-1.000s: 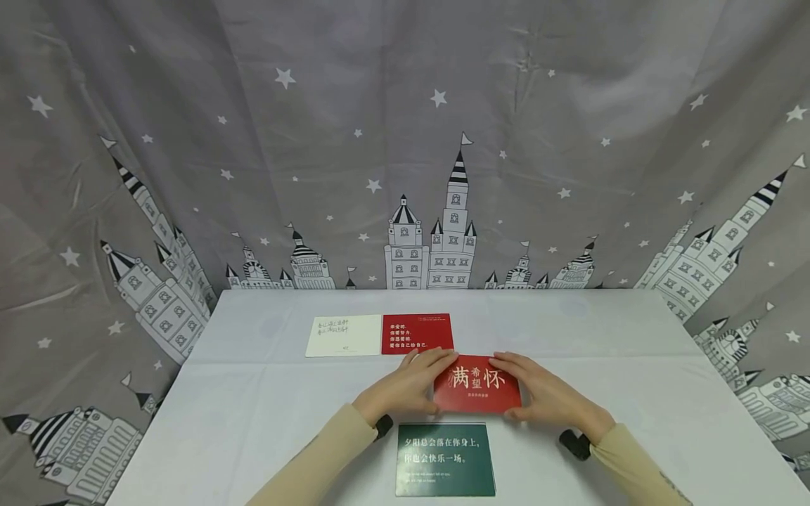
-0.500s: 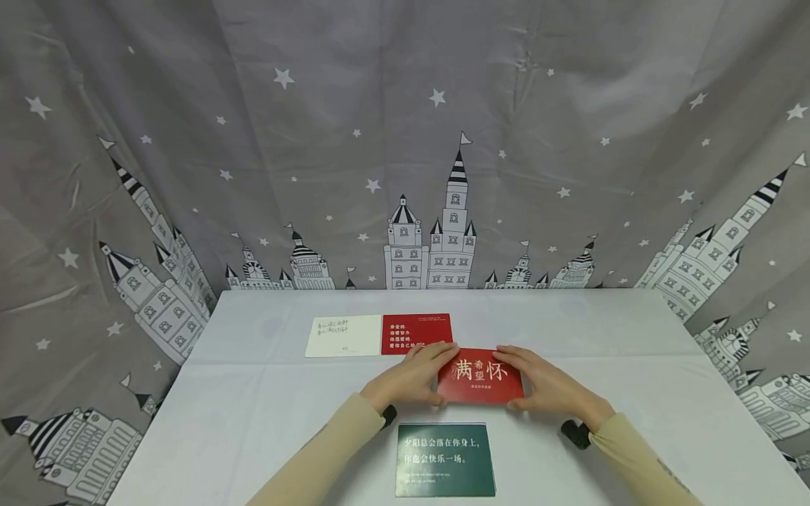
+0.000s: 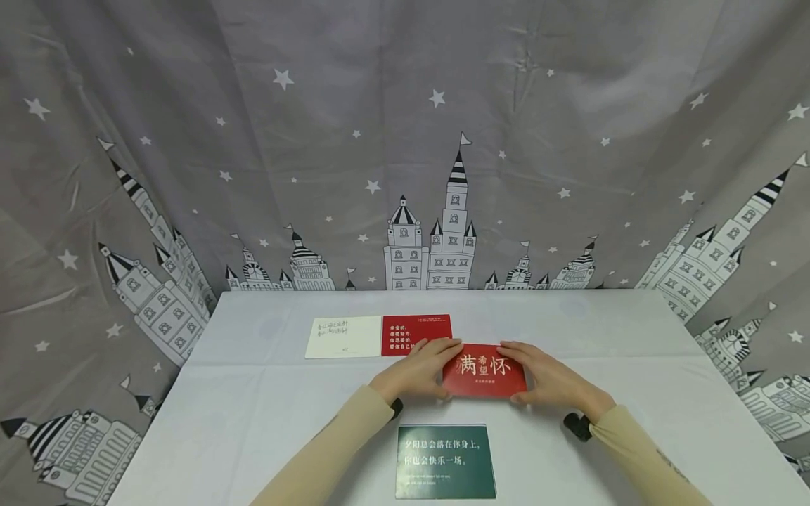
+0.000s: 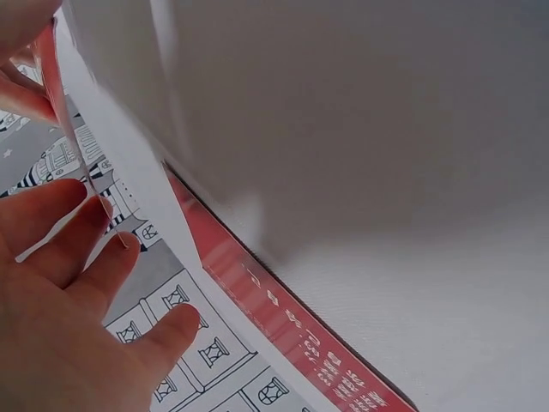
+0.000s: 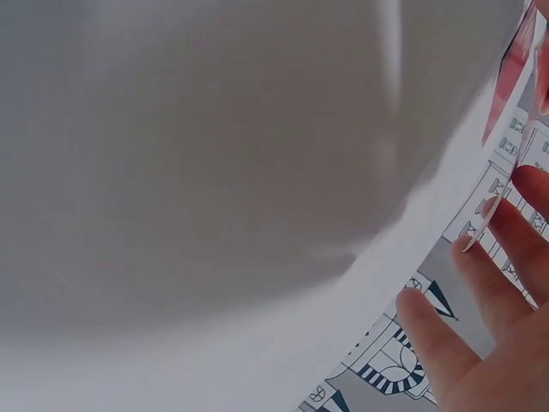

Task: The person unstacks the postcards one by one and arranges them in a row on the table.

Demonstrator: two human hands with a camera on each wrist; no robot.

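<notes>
A red card (image 3: 484,383) with large pale Chinese characters is held between both hands in front of me. My left hand (image 3: 414,374) grips its left edge, thumb at the near corner and fingers at the far one. At the opposite edge my right hand (image 3: 552,378) holds it the same way. In the left wrist view, the fingers (image 4: 103,266) meet the edge of the held card, which stands off the white tabletop. The right wrist view has the right fingers (image 5: 489,283) touching the card's thin edge.
A cream card (image 3: 344,337) with handwriting and a red card with white text (image 3: 411,329) lie side by side farther back, the latter partly behind my left hand. Nearer me a green card (image 3: 446,460) lies flat. A grey castle-print curtain (image 3: 405,105) hangs behind the white table (image 3: 240,422).
Both hands have moved the held red card away from me and slightly right, widening the gap to the green card. The left hand now covers more of the back red card.
</notes>
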